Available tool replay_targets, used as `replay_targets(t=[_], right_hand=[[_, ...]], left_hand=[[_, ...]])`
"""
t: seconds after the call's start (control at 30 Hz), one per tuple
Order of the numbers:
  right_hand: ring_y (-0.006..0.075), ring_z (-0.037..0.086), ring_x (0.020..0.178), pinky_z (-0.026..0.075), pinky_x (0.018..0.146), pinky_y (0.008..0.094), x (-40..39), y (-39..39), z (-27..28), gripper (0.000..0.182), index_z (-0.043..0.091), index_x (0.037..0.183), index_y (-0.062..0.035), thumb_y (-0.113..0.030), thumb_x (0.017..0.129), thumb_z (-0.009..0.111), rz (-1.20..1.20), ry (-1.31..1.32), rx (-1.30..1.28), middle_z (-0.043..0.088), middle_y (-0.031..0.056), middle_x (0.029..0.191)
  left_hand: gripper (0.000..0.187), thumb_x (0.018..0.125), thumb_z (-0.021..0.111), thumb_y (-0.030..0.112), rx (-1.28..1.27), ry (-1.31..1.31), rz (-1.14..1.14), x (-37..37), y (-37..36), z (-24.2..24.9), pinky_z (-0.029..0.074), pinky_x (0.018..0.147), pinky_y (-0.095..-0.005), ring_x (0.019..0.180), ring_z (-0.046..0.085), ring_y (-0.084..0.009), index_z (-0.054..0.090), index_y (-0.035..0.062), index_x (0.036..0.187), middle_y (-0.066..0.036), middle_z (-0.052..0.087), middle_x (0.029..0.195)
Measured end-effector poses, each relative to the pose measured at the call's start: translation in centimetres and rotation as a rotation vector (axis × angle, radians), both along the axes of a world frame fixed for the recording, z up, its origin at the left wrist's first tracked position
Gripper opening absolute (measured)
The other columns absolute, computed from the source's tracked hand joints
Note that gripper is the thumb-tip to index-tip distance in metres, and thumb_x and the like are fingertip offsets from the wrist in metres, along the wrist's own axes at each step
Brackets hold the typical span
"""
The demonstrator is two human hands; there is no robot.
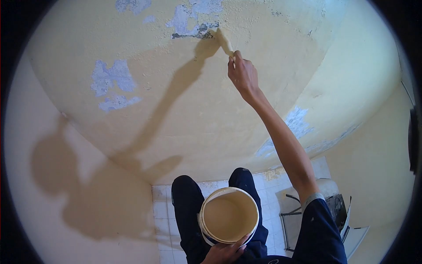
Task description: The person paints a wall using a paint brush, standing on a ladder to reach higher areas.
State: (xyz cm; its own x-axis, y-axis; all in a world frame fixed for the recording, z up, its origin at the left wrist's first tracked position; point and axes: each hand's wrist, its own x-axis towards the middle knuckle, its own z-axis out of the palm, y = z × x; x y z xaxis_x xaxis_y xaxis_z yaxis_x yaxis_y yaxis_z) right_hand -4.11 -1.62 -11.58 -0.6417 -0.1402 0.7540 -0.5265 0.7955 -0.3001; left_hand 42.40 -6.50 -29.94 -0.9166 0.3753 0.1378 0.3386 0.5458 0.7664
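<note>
The right hand (242, 75), closed on a brush (223, 41) slanting up-left, sets its tip beside the peeled patch (193, 22) at upper centre, while the left hand (226, 253) grips the paint bucket (228, 215) below.

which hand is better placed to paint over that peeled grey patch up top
Right. The right hand already holds the brush in its grip, bristles at the edge of the patch. The left hand is low down, busy holding the paint bucket, far from the wall.
</note>
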Motion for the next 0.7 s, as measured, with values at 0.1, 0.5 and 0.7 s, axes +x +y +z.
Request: replay_targets(t=[0.1,0.5,0.7], right_hand=[[0.0409,0.059,0.058,0.045,0.052,0.0506,0.2,-0.1,0.2,0.018,0.047,0.093,-0.0018,-0.02,0.091,0.048,0.012,-0.024,0.055,0.059,0.0215,0.063],[0.041,0.06,0.06,0.046,0.054,0.0503,0.1,0.3,-0.9,0.017,0.05,0.095,-0.0032,-0.02,0.091,0.049,0.049,-0.022,-0.068,0.06,0.0229,0.066],[0.0413,0.059,0.058,0.045,0.05,0.0483,0.4,-0.1,-1.3,0.018,0.049,0.094,-0.0014,-0.019,0.092,0.049,0.06,-0.082,-0.184,0.059,0.0233,0.064]], left_hand=[[0.053,0.081,0.061,0.02,-0.082,0.08,0.007,-0.2,0.0,0.3,0.05,0.08,-0.0431,0.092,0.062,-0.0329,0.045,0.0104,0.131,-0.019,0.06,0.108],[0.052,0.081,0.062,0.017,-0.074,0.017,-0.015,0.0,-0.1,-1.3,0.051,0.074,-0.0426,0.086,0.063,-0.0313,0.047,0.0093,0.13,-0.019,0.061,0.102],[0.052,0.079,0.061,0.015,-0.029,0.307,0.091,-1.0,0.2,1.1,0.052,0.071,-0.0418,0.084,0.064,-0.0321,0.046,0.0088,0.129,-0.018,0.061,0.105]])
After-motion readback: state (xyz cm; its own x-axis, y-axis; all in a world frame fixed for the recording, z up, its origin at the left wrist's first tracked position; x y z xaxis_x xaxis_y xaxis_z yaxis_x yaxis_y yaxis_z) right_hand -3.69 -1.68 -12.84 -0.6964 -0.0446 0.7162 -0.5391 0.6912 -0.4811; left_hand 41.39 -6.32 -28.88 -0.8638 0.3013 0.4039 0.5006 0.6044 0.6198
